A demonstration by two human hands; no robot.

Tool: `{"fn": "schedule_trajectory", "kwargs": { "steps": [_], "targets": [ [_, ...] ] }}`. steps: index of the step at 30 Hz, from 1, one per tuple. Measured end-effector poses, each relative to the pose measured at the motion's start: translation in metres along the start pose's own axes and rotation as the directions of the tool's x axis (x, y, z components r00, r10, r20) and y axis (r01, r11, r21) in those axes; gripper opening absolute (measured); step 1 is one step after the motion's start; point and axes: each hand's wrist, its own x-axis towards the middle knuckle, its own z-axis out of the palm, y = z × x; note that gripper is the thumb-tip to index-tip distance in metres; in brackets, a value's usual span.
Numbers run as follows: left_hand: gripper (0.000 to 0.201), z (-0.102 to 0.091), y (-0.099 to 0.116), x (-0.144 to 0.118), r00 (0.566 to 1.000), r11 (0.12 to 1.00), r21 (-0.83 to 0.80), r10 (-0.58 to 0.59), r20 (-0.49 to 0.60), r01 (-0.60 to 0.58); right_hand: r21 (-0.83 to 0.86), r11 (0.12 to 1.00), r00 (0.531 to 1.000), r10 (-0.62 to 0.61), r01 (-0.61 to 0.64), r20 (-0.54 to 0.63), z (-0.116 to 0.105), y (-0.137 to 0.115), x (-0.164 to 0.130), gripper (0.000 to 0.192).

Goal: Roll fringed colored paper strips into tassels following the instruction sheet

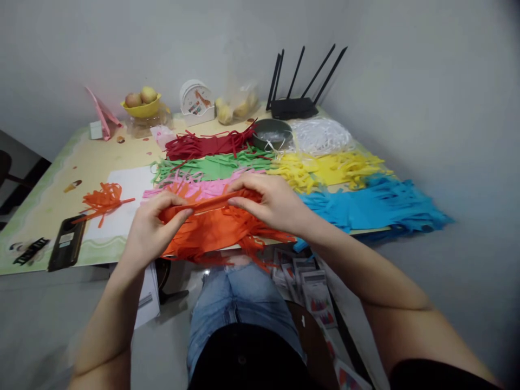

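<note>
While your left hand (pixel 148 230) and right hand (pixel 272 203) pinch the orange strip bundle (pixel 207 205) taut at the table's near edge (pixel 101 254), pulling harder could probably tear it.

Both hands (pixel 152 225) (pixel 270 200) raised together, fingers pinched, forearms converging

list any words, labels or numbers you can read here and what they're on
None can be read.
White round container: printed picture, any lettering too blurred.
Black phone: pale labels, too small.
Printed packets by the knee: marks too blurred.
Both hands, left hand and right hand, hold plain orange paper strips.
</note>
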Motion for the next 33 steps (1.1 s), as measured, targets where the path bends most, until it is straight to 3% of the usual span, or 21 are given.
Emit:
{"fn": "schedule_trajectory", "kwargs": {
  "steps": [3, 7, 12, 16, 19, 21, 26, 28, 30, 33],
  "targets": [
    [0.017, 0.0, 0.001, -0.002, 0.993, 0.97, -0.215, -0.111, 0.037, 0.116, 0.115, 0.991, 0.998, 0.069, -0.069, -0.001, 0.001, 0.001, -0.001, 0.013],
    [0.016, 0.004, -0.001, -0.007, 0.967, 0.803, -0.543, -0.243, 0.079, 0.246, 0.479, 0.859, 0.983, 0.171, -0.18, 0.063, 0.006, 0.0, -0.002, 0.013],
    [0.01, 0.013, -0.004, -0.008, 0.963, 0.641, -0.742, -0.268, 0.022, 0.195, 0.643, 0.745, 0.98, 0.192, -0.179, 0.05, 0.012, 0.001, -0.004, 0.015],
    [0.011, 0.018, -0.004, -0.008, 0.963, 0.604, -0.783, -0.267, -0.019, 0.152, 0.68, 0.706, 0.975, 0.21, -0.199, 0.068, 0.016, 0.005, -0.003, 0.012],
    [0.01, 0.019, -0.007, -0.01, 0.975, 0.626, -0.77, -0.221, -0.024, 0.123, 0.69, 0.701, 0.98, 0.19, -0.181, 0.065, 0.018, 0.006, -0.003, 0.017],
    [0.01, 0.018, -0.01, -0.013, 0.989, 0.698, -0.712, -0.141, -0.033, 0.076, 0.635, 0.755, 0.984, 0.173, -0.166, 0.052, 0.018, 0.004, -0.004, 0.019],
    [0.023, 0.015, -0.015, -0.02, 0.991, 0.962, -0.272, -0.048, -0.126, 0.012, 0.231, 0.973, 0.996, 0.046, -0.028, -0.072, 0.014, 0.0, -0.008, 0.016],
    [0.01, 0.015, -0.014, -0.021, 0.99, 0.99, -0.14, -0.024, -0.142, 0.004, 0.109, 0.994, 0.995, 0.002, 0.009, -0.095, 0.013, -0.001, -0.009, 0.02],
    [0.013, 0.014, -0.012, -0.021, 0.995, 0.999, -0.052, -0.008, -0.099, 0.003, 0.055, 0.998, 0.995, 0.008, -0.002, -0.099, 0.012, -0.001, -0.011, 0.013],
    [0.008, 0.013, -0.008, -0.021, 0.999, 0.999, -0.035, -0.034, -0.036, 0.033, 0.141, 0.988, 0.995, 0.066, -0.055, -0.072, 0.012, -0.002, -0.012, 0.006]
  ]
}}
